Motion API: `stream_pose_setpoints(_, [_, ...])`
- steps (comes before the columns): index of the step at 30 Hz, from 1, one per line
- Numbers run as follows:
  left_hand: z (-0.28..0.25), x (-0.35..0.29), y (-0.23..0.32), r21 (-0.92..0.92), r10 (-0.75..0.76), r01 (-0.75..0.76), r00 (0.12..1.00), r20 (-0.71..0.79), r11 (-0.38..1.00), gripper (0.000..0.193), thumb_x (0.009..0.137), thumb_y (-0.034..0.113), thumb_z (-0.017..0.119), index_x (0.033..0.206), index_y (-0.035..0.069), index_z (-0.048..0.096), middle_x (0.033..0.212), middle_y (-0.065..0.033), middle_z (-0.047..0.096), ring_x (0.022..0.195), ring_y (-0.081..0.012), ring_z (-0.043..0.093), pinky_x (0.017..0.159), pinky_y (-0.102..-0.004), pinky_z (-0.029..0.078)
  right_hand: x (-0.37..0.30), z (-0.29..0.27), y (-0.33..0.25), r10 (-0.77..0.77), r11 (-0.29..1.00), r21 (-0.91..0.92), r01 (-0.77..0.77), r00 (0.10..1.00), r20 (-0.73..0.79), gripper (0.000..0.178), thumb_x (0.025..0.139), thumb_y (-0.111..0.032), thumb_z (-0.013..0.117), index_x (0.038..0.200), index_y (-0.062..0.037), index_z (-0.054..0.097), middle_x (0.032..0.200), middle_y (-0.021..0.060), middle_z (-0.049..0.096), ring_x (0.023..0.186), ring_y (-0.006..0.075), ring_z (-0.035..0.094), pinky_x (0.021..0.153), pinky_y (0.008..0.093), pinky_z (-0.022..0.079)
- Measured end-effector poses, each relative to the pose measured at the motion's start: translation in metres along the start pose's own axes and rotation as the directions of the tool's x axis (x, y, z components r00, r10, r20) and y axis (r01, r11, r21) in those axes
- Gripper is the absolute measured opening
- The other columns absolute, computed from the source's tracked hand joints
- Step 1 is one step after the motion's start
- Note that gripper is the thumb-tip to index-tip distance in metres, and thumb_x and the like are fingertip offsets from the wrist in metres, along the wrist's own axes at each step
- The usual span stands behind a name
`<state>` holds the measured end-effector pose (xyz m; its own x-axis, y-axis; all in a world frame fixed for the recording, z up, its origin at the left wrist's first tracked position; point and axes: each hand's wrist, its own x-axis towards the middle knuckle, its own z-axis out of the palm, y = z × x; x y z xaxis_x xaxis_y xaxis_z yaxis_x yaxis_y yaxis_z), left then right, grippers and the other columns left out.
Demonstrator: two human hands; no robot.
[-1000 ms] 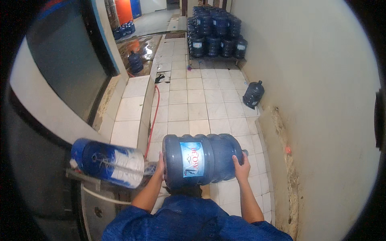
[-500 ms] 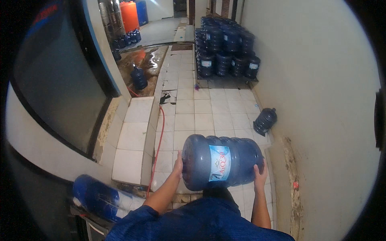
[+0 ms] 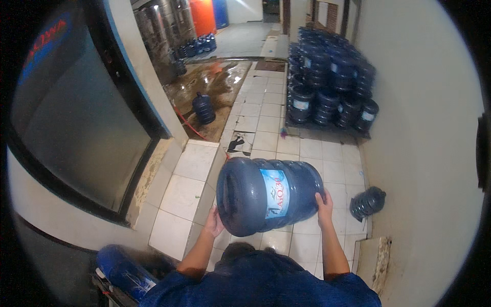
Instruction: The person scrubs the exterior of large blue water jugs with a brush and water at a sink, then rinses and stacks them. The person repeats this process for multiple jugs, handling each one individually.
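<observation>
I am carrying 1 big blue jug [image 3: 268, 195] on its side in front of my chest, above the white tiled floor [image 3: 317, 153]. My left hand [image 3: 214, 223] is clamped under its flat base end. My right hand [image 3: 324, 205] is clamped around its neck end, fingers spread on the shoulder. I judge this to be the carrying step, with the jug lifted and not yet set down. A stack of jugs [image 3: 327, 82] stands ahead by the right wall, well apart from me. Another jug [image 3: 367, 202] lies on the floor near my right hand. The next move calls for a firm 2-handed grip and level carrying, keeping clear of the wet patch [image 3: 209, 84].
</observation>
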<state>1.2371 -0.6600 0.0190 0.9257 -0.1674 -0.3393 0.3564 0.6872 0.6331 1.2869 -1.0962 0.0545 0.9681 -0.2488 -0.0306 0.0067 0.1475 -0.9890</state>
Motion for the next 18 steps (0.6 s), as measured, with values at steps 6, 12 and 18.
stream_pose_setpoints(6, [-0.008, 0.078, 0.033, -0.312, 0.251, -0.294, 0.953, -0.169, 0.903, 0.070, 0.100, 0.058, 0.049, 0.147, 0.005, 0.046, 0.141, -0.0176, 0.057, 0.130, -0.0367, 0.055, 0.107, -0.0540, 0.047, 0.160, 0.122, 0.012, -0.001, 0.999, -0.041, 0.011, 0.972, 0.234, 0.063, 0.097, -0.021, 0.070, 0.149, 0.0007, 0.041, 0.139, 0.0113, 0.057, 0.128, 0.0209, 0.054, 0.110, 0.0337, 0.040])
stream_pose_setpoints(12, [-0.026, 0.197, 0.106, -0.285, 0.292, -0.348, 0.930, -0.223, 0.893, 0.068, 0.102, 0.056, 0.045, 0.148, 0.006, 0.046, 0.143, -0.0181, 0.055, 0.131, -0.0363, 0.053, 0.110, -0.0549, 0.043, 0.275, 0.194, 0.014, -0.010, 0.996, -0.084, 0.043, 0.933, 0.359, 0.074, 0.096, -0.026, 0.072, 0.153, 0.0037, 0.035, 0.147, 0.0152, 0.050, 0.135, 0.0231, 0.049, 0.114, 0.0353, 0.036])
stream_pose_setpoints(18, [-0.011, 0.372, 0.182, -0.317, 0.102, -0.105, 0.994, -0.027, 0.943, 0.065, 0.104, 0.052, 0.041, 0.147, 0.003, 0.046, 0.144, -0.0177, 0.054, 0.133, -0.0355, 0.051, 0.114, -0.0512, 0.039, 0.392, 0.198, 0.021, -0.064, 0.982, -0.164, 0.093, 0.982, 0.177, 0.078, 0.094, -0.028, 0.074, 0.155, 0.0001, 0.034, 0.150, 0.0165, 0.049, 0.137, 0.0264, 0.047, 0.115, 0.0360, 0.034])
